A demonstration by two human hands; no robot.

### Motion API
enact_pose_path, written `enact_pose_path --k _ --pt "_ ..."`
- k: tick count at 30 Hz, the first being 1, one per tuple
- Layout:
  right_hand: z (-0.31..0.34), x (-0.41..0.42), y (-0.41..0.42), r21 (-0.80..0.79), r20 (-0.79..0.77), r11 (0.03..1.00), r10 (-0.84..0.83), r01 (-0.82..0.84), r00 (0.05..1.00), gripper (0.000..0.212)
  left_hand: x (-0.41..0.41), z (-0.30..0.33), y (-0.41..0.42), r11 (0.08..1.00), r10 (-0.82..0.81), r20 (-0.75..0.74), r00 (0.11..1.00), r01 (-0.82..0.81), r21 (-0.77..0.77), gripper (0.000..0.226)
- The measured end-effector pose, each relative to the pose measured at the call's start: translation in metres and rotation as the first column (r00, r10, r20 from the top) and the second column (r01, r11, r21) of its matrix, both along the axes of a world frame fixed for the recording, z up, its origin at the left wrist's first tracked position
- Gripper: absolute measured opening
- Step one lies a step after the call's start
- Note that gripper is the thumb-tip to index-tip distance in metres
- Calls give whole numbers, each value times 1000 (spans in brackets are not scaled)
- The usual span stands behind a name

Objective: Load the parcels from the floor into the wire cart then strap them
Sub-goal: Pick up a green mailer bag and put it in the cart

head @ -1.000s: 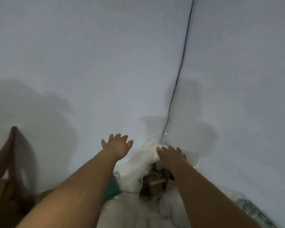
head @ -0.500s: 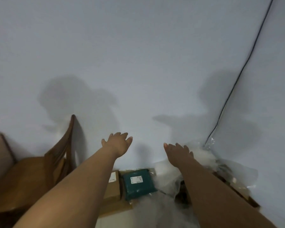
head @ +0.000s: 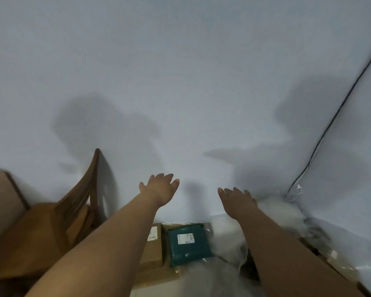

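Observation:
Both my arms reach forward toward a pale wall. My left hand (head: 160, 187) is spread with straight fingers and holds nothing. My right hand (head: 237, 197) is likewise open and empty, palm down. Below them on the floor lies a teal parcel (head: 189, 244) with a white label. To its left stands a brown cardboard box (head: 153, 245), also labelled, and a flat brown parcel (head: 159, 277) lies under both. Clear plastic wrapping (head: 229, 254) is heaped to the right of the teal parcel. No wire cart is in view.
A wooden chair (head: 58, 219) stands at the left against the wall. A black cable (head: 334, 116) runs down the corner at the right. More cardboard boxes (head: 334, 266) under plastic line the right wall.
The view has swung left, bringing the chair, the teal parcel and the brown box into sight. My right hand has come off the plastic wrapping; both hands stay spread.

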State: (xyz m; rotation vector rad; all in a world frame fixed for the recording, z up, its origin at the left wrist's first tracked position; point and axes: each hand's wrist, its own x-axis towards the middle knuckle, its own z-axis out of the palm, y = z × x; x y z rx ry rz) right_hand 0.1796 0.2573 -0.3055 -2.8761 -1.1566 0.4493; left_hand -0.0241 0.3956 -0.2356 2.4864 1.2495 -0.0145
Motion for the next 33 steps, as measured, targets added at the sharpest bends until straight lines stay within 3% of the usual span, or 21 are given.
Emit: enact_pose_path --k 6,12,15,22,25,28,33 --pt "3 65 37 54 -11 998 -17 18 1000 49 73 -18 42 999 29 -39 999 -30 -14 46" --pt "-16 145 81 71 -70 997 -21 26 997 75 131 -39 87 998 50 -30 998 -51 -34 49" --pt "-27 171 97 -6 -68 1000 9 -9 998 64 148 -60 105 992 79 -66 995 -84 -92 50" --pt "-81 211 138 -129 -74 984 111 -120 991 61 177 -110 153 982 114 -121 986 -130 -137 49" --pt "-132 223 154 -185 -54 948 254 -259 966 52 188 -158 173 964 167 -85 982 -180 -196 50" --pt "-197 224 161 -243 -77 897 360 -368 930 53 196 -228 188 905 263 10 965 -242 -351 52" --pt "-331 216 173 -215 -171 918 301 -334 938 53 211 -375 200 755 415 55 908 -309 -579 55"
